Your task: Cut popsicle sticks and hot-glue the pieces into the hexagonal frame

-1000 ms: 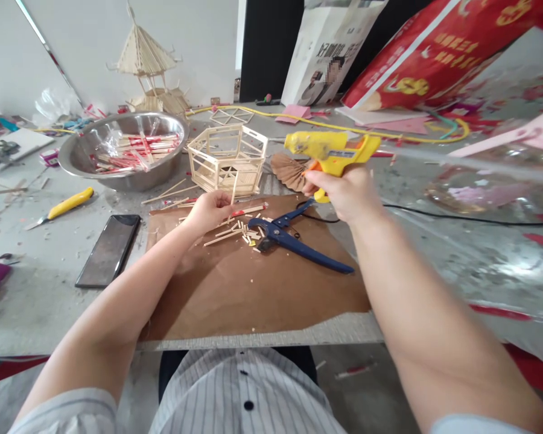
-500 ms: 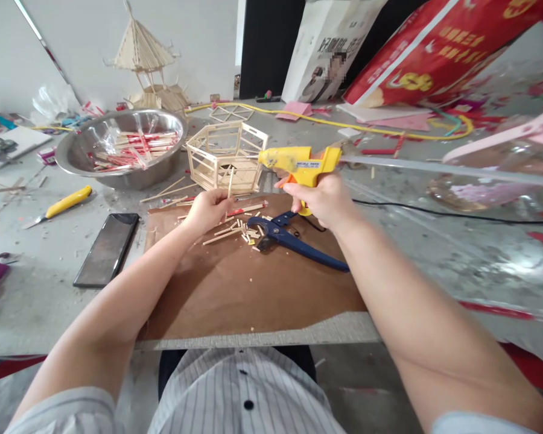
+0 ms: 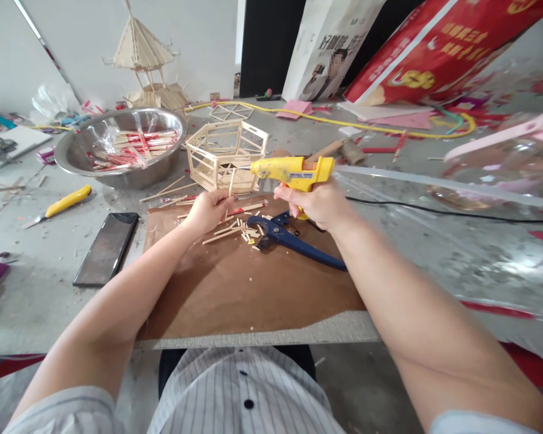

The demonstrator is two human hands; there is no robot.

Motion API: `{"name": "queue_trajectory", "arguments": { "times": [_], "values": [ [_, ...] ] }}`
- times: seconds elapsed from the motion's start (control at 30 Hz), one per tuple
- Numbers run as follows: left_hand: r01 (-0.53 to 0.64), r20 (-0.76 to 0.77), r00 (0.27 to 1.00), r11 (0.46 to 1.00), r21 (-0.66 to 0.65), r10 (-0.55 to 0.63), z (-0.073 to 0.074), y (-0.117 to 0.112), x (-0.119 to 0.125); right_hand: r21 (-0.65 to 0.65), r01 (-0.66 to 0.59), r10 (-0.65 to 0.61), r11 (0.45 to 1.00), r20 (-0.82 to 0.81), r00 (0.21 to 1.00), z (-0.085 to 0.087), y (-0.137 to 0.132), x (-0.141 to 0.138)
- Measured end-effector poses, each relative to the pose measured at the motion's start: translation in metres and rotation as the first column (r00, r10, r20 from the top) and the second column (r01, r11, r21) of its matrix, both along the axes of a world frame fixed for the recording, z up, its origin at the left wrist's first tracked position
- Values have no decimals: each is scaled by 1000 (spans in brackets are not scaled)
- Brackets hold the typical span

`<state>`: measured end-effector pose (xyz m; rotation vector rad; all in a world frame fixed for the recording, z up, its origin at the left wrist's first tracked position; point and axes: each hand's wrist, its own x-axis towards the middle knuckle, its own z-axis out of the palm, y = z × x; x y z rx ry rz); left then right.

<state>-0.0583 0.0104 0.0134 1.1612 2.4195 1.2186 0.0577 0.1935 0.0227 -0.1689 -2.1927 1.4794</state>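
A thin wooden stick (image 3: pixel 231 181) stands nearly upright in the pinched fingers of my left hand (image 3: pixel 212 211). My right hand (image 3: pixel 323 202) is wrapped round the handle of a yellow hot glue gun (image 3: pixel 294 170), with a long clear glue stick (image 3: pixel 434 184) trailing from its back. The gun's nozzle points left, close to the upper part of the stick. Just behind sits a six-sided frame of wooden sticks (image 3: pixel 203 166). Below my hands, cut stick pieces (image 3: pixel 247 232) and a blue pipe cutter (image 3: pixel 294 241) lie on a brown sheet (image 3: pixel 253 295).
A steel bowl (image 3: pixel 66 160) of wrapped sticks stands back left, before a wooden pagoda model (image 3: pixel 140 51). Nearer are a yellow utility knife (image 3: pixel 67 202) and a phone (image 3: pixel 106 250). A yellow cord (image 3: pixel 344 122) crosses the back; a black cable (image 3: pixel 434 212) runs right.
My right hand has brought the glue gun slightly down and left, its nozzle now nearer the stick, and the glue stick behind it has dipped. My left hand has stayed almost still.
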Motion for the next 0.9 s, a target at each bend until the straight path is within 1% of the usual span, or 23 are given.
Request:
{"name": "queue_trajectory", "arguments": {
  "times": [0.27, 0.5, 0.9],
  "values": [
    [29, 36, 999, 1000, 11, -29, 0, 1, 0, 49, -6, 4, 999, 41, 999, 3, -4, 1],
    [45, 19, 999, 999, -1, -45, 1, 1, 3, 83, 38, -44, 996, 78, 996, 5, -5, 2],
    [37, 35, 999, 999, -13, -36, 1, 0, 2, 67, 35, -40, 997, 74, 996, 1, -1, 0]
  ]
}}
